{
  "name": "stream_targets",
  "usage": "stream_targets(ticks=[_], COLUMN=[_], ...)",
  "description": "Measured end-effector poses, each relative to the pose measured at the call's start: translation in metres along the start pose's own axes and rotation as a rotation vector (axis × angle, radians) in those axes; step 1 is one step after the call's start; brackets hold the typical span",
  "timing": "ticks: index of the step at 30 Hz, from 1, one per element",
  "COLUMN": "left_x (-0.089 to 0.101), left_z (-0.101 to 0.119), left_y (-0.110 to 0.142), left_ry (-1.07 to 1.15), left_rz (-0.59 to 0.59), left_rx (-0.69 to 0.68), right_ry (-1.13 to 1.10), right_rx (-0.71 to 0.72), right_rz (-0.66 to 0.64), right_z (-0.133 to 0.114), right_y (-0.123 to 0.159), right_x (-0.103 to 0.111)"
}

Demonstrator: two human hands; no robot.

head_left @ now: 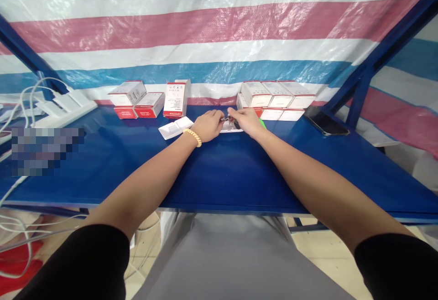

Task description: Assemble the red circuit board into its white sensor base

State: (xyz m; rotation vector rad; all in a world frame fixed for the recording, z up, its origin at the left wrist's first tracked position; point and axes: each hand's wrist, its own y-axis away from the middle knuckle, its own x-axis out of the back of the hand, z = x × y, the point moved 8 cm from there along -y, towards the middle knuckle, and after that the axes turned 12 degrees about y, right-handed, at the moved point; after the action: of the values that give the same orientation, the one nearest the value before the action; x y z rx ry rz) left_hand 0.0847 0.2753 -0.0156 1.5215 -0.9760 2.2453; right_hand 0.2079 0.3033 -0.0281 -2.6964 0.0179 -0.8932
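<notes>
Both hands in close at the far middle of the desk (236, 172). The white piece (231, 130) lies on the desktop under and between the fingers, mostly covered.

Left hand (208, 124): fingers bunched, apparently pinching a small metallic part (224, 119) just above the white piece. Right hand (247, 120): fingers curled in, thumb forward, next to a dark piece (236, 124). Can't tell whether it grips that or the green item (263, 123) poking out on its far side; knuckles block the view.

Step in hand, my read: fine two-handed fiddling on the white piece, small bits being worked at the fingertips. Too small in frame to call it fitting or removing.

Next move calls for, IMO: fingertip precision, white piece held steady against the desk, small part lined up before any push. Main risk: it slips, or the white piece skates on the smooth top.

Nearby: a white unit (175, 127) lies just beside the left hand, not being handled. A red-and-white carton (175, 99) stands upright behind it. Left carton group (149, 105) sits farther left; right carton group (270, 94) is stacked two high behind the right hand. Phone (326, 121) flat at the right, power strip (65, 108) with plugs at far left, both well apart from the work.
</notes>
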Motion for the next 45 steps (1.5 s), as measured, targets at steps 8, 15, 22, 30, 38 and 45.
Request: stream_targets(ticks=[8, 15, 22, 30, 38, 45], left_x=[-0.002, -0.004, -0.006, -0.005, -0.011, -0.008], left_z=[-0.002, -0.001, -0.006, -0.008, -0.007, -0.020], left_y=[0.000, -0.001, -0.003, -0.004, -0.008, -0.008], left_ry=[0.044, 0.100, 0.111, 0.138, 0.116, 0.019], left_rz=[-0.045, -0.109, -0.138, -0.121, -0.155, -0.108], left_rx=[0.039, 0.082, 0.149, 0.087, 0.029, 0.057], right_ry=[0.111, 0.122, 0.161, 0.039, 0.062, -0.033], right_rx=[-0.115, -0.207, -0.201, -0.124, -0.158, -0.213], right_rz=[0.091, 0.117, 0.115, 0.071, 0.040, 0.101], right_z=[-0.004, 0.000, -0.001, -0.002, 0.003, 0.014], right_y=[0.002, 0.001, 0.000, -0.001, -0.002, -0.006], right_x=[0.004, 0.004, 0.005, 0.006, 0.008, 0.016])
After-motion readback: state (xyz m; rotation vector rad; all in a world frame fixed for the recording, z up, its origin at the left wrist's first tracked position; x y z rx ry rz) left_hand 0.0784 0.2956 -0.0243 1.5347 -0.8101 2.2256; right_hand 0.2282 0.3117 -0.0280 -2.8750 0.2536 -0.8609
